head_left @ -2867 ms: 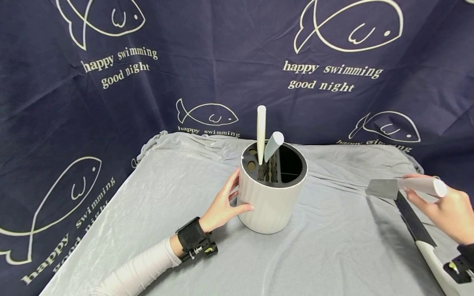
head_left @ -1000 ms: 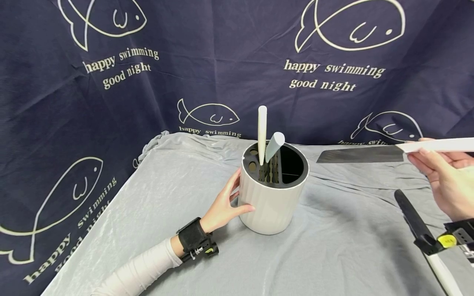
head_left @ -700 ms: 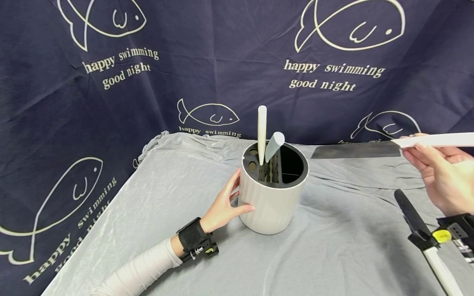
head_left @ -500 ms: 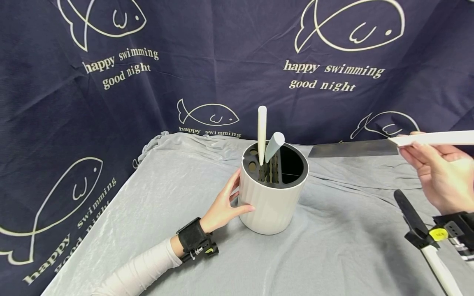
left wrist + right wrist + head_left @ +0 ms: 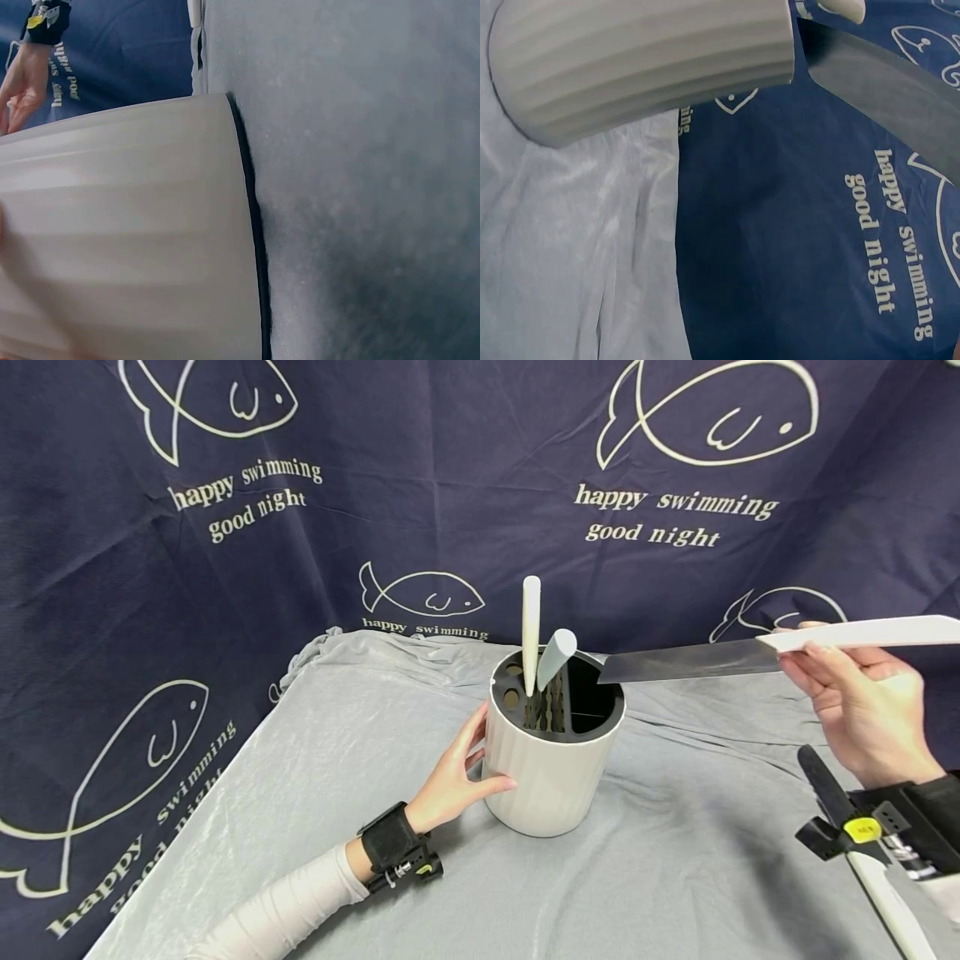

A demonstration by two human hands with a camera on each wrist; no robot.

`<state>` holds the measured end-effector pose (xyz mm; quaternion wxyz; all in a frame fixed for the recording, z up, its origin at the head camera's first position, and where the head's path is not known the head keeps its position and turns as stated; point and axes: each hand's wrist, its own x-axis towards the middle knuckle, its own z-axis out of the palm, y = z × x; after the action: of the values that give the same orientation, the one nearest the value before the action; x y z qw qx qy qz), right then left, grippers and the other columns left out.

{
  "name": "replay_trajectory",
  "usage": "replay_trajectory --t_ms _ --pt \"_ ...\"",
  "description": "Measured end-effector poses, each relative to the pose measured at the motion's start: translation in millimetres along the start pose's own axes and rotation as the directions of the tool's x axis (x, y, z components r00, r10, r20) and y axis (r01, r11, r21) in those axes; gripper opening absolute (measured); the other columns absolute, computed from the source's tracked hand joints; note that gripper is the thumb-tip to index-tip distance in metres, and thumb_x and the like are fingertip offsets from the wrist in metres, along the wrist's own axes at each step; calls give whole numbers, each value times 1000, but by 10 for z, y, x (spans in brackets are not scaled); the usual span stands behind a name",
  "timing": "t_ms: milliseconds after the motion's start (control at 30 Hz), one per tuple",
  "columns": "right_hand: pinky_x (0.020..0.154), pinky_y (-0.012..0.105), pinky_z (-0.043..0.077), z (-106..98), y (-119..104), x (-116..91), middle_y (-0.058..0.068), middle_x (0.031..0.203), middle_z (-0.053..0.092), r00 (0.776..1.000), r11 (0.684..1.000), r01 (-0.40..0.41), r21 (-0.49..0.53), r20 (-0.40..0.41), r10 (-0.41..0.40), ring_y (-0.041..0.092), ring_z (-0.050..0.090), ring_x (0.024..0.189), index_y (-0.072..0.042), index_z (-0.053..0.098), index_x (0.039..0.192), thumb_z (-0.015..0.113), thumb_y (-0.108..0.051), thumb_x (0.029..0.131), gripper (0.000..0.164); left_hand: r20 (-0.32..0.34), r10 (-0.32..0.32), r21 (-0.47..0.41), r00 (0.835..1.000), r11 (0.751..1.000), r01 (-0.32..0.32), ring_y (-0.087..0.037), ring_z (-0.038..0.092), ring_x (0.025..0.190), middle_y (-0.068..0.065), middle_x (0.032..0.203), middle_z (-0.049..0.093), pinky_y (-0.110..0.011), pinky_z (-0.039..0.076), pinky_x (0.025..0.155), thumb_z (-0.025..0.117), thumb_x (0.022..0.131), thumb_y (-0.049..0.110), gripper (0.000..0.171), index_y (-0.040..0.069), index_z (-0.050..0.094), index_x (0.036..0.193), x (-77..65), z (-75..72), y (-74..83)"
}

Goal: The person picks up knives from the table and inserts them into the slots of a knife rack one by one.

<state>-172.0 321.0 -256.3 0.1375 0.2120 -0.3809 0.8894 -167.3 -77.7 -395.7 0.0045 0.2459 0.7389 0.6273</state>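
A white ribbed knife holder [image 5: 543, 789] with a black slotted top stands upright on the cloth. My left hand [image 5: 450, 787] holds its left side, thumb in front and fingers farther back; the ribbed wall [image 5: 135, 217] fills much of the left wrist view. To the right, my right hand [image 5: 862, 714] pinches a kitchen knife [image 5: 693, 662] by its white handle near the blade. This knife lies nearly level, and its tip overlaps the holder's open compartment in the head view. In the right wrist view the grey blade [image 5: 889, 90] shows beside the holder's rim.
Two handles, one white [image 5: 530, 618] and one pale grey-blue [image 5: 557, 653], stick up from the holder's slots. Another knife [image 5: 885, 893] with a black blade lies at the right, partly behind my wrist camera. A grey cloth [image 5: 675, 877] covers the table; a navy curtain [image 5: 465, 468] hangs behind.
My right hand has lifted the kitchen knife off the right side, turned it level, and moved it left until its tip overlaps the holder. My left hand has stayed on the holder.
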Motion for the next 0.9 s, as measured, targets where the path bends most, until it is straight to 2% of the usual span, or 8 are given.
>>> replay_trajectory --t_ms 267,633,800,900 --pt "82 38 58 118 89 -17 25 113 66 1000 1000 -26 -18 14 26 33 70 92 20 63 109 39 23 92 29 2 -3 5 1000 1000 3 -23 25 145 -5 160 19 -45 30 116 78 80 5 104 19 10 157 -8 -5 -4" --pt "86 38 57 269 200 -9 26 111 67 994 998 -52 -47 97 56 34 70 94 20 62 109 37 25 91 31 -7 -8 22 1000 1000 8 -24 25 145 -6 161 19 -44 30 116 79 80 5 105 19 10 157 -12 -5 -23" --pt "89 37 55 291 214 -1 27 111 67 982 996 -77 -54 167 85 34 69 99 21 59 114 34 25 92 33 -2 -3 24 1000 1000 3 -26 25 145 -7 161 18 -46 30 115 79 80 7 104 16 10 157 -13 -6 -22" --pt "90 37 55 305 227 2 28 110 67 981 995 -73 -65 175 83 34 68 100 21 58 116 34 25 92 33 3 4 19 1000 1000 -4 -26 24 145 -8 161 18 -46 30 115 79 80 7 104 17 10 157 -11 -5 -18"
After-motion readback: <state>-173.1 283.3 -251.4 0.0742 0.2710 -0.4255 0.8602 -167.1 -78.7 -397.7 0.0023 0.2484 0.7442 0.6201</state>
